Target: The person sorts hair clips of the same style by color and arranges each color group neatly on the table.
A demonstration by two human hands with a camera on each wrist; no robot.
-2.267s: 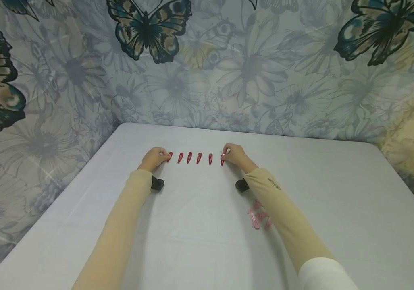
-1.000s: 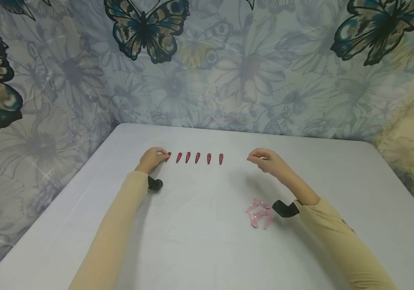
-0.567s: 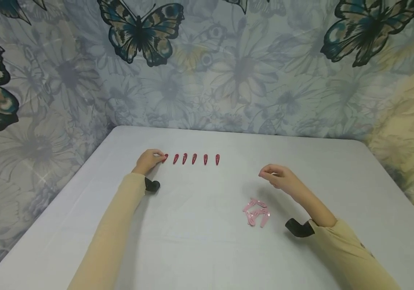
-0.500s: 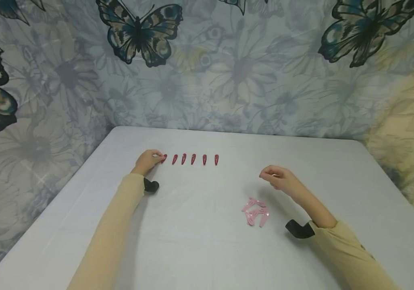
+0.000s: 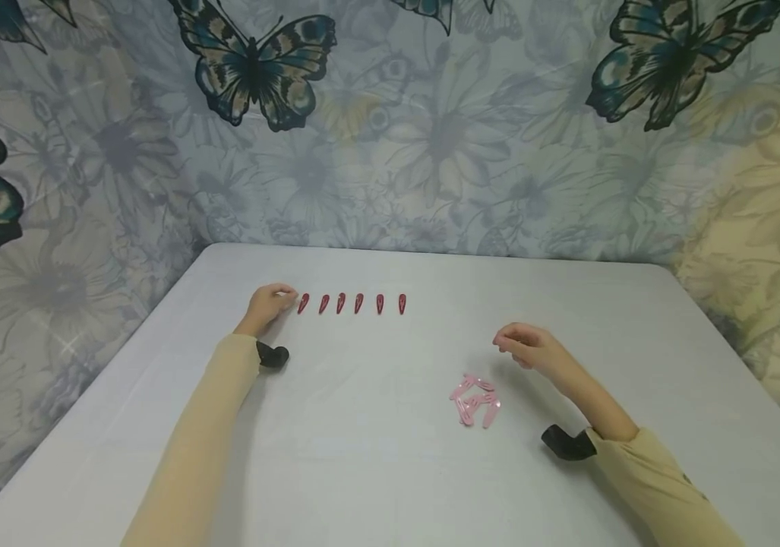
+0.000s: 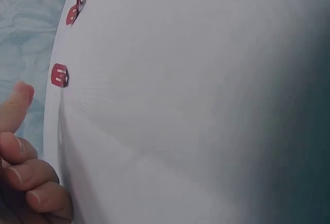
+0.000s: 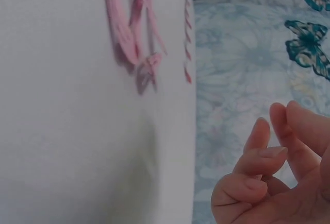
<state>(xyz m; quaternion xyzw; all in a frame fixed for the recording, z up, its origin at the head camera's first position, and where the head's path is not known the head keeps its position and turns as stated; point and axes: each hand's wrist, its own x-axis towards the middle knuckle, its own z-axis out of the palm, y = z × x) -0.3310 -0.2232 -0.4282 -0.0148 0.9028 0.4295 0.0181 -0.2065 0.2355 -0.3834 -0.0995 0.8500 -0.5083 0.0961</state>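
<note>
Several red snap hair clips lie in a row across the far part of the white table, their leftmost clip [image 5: 304, 303] beside my left hand [image 5: 266, 308]. In the left wrist view, a gap separates the fingers [image 6: 18, 105] from the nearest red clip [image 6: 59, 75]; these fingers are loosely bent and hold nothing. My right hand [image 5: 533, 349] hovers over the right side of the table, thumb and index tips close together, nothing visible between them. Nearer me and to its left lies a loose heap of pink hair clips [image 5: 491, 415], which shows blurred in the right wrist view.
A white cloth covers the table [image 5: 362, 471]. Behind its far edge and along its left side hangs a butterfly-and-flower backdrop [image 5: 444, 152]. Black wrist cameras stick out at the left cuff [image 5: 273, 356] and the right wrist [image 5: 569, 444].
My right hand has left the rightmost red clip and moved right and nearer me. My left hand has let go of the leftmost clip and drawn slightly left. The head view has shifted a little.
</note>
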